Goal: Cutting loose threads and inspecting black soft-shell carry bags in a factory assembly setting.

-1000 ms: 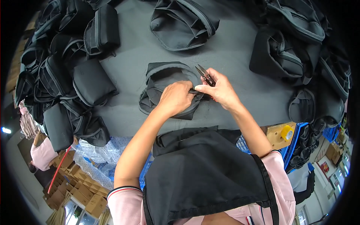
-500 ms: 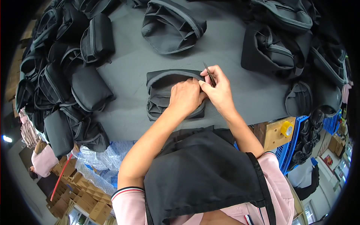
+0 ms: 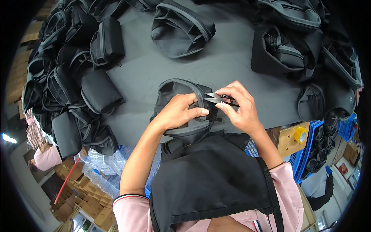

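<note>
A black zippered pouch (image 3: 174, 87) lies spread at the table's near edge, its mouth facing up and grey trim along the rim. My left hand (image 3: 179, 111) grips the pouch's right side, with fingers inside and the thumb near the rim. In my right hand (image 3: 240, 106) is a small pair of thread snips (image 3: 222, 99). Their two metal blades stand apart and point left, at the trim beside my left fingers. Whether the blades touch a thread is too small to tell.
Another unzipped black pouch (image 3: 181, 31) lies farther back on the dark table (image 3: 143, 65). Piled black pouches (image 3: 101, 91) crowd the left, and more bags (image 3: 288, 50) sit at right. Yellow tape (image 3: 300, 135) is on a wooden board beside a blue crate (image 3: 305, 149).
The pouch has been turned and pulled closer to me. My right hand has shifted right, and the snips now point left with blades showing. My left hand has moved to the pouch's rim.
</note>
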Motion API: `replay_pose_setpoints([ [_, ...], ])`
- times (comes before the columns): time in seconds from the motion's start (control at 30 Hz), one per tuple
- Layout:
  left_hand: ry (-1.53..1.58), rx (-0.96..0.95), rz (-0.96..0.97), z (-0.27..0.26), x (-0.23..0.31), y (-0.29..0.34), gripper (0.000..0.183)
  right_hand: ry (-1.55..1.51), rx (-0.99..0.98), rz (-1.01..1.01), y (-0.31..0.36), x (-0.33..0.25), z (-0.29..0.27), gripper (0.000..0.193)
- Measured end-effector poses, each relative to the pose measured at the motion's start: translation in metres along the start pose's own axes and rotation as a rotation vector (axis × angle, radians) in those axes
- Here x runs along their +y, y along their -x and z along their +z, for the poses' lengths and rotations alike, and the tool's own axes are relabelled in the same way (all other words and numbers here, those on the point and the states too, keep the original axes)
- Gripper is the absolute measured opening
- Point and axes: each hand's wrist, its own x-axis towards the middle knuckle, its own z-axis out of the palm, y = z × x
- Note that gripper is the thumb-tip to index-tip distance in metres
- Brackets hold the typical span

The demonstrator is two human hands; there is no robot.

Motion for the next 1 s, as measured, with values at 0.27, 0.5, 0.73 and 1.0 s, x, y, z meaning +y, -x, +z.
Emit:
replay_pose_setpoints([
  [0.27,0.052,-0.036,0.046,0.002,-0.008,0.004,0.032,0.267,-0.132,-0.218,-0.007,-0.004,-0.007,0.025],
  [0.5,0.035,-0.161,-0.072,0.0,-0.004,0.004,0.029,0.412,-0.106,-0.454,-0.009,-0.008,-0.015,0.023],
  [0.73,0.064,-0.079,0.08,0.003,-0.011,0.004,0.031,0.281,-0.083,-0.351,-0.009,-0.006,-0.01,0.021],
  [1.0,0.134,0.063,0.081,0.004,-0.011,0.007,0.03,0.103,0.015,-0.211,0.005,0.008,0.0,0.018],
])
